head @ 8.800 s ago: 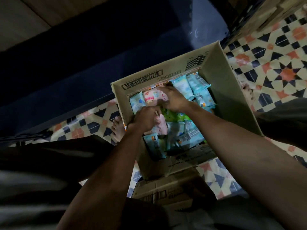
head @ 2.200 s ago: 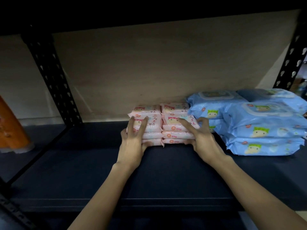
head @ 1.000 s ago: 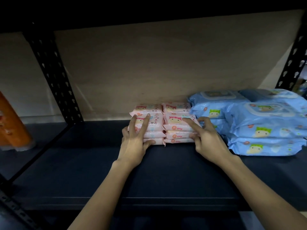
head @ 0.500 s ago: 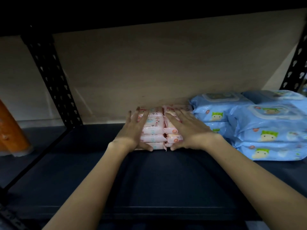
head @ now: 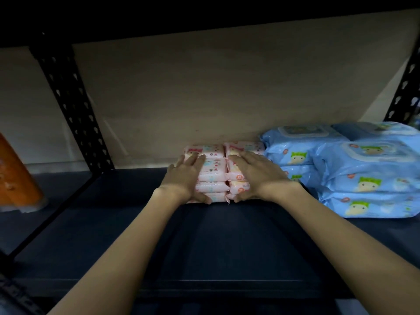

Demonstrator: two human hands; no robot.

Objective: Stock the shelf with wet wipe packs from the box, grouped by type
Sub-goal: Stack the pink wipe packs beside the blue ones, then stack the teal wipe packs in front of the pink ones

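Two stacks of small pink wet wipe packs (head: 212,176) stand side by side at the back of the dark shelf board (head: 204,242). My left hand (head: 185,178) lies flat on the left stack, fingers straight on its top, thumb at the stack's foot. My right hand (head: 254,176) lies the same way on the right stack. Stacks of large blue wet wipe packs (head: 363,169) stand right beside the pink ones. The box is out of view.
A black perforated upright (head: 72,105) rises at the left, another upright (head: 404,87) at the right. An orange object (head: 16,178) stands beyond the left upright. A beige back panel (head: 216,87) closes the shelf behind the packs.
Since a second ago both hands have slid from the stacks' fronts up over their tops, and the stacks sit further back against the panel. The box is no longer seen.
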